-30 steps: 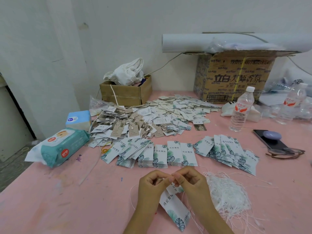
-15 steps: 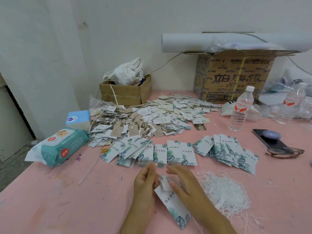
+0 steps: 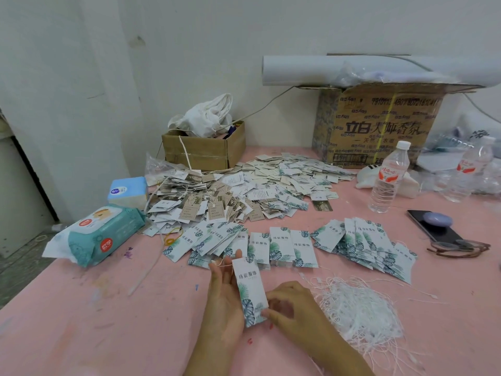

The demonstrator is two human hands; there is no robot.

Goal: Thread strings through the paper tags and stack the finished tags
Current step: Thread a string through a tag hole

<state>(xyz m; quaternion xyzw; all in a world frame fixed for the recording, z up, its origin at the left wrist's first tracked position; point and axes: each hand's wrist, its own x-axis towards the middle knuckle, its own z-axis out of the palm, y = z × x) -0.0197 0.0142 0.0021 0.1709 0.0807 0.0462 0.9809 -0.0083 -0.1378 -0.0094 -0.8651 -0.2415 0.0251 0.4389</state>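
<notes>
Right now, in the head view, I have one leaf-print tag (image 3: 250,289) at lower centre of the frame, lifted just off the pink table (image 3: 81,321). The left hand (image 3: 226,294) lies behind it with straight fingers, backing its left edge. The right hand (image 3: 294,305) pinches its lower right corner. A thin string (image 3: 223,265) runs from the tag's top across the left fingertips, so I judge the threading done and this tag ready to be laid down.

To do that well, I would draw the loop clear to one side and square the tag with the row of tags (image 3: 282,246) just beyond it. Then I would set it down print-up so the loops do not cross. The loose heap of strings (image 3: 360,313) at lower right is near and could snag.

As for containers, the small cardboard box (image 3: 203,154) at upper centre holds a crumpled white cloth (image 3: 206,118) and some coloured bits I cannot make out. The big printed carton (image 3: 379,126) at upper right has a paper roll (image 3: 325,70) and plastic wrap lying across its top, and its inside is hidden. A capped water bottle (image 3: 389,177) stands in front of it. How full it is I cannot tell. The wipes pack (image 3: 103,236) at left has its lid shut.
</notes>
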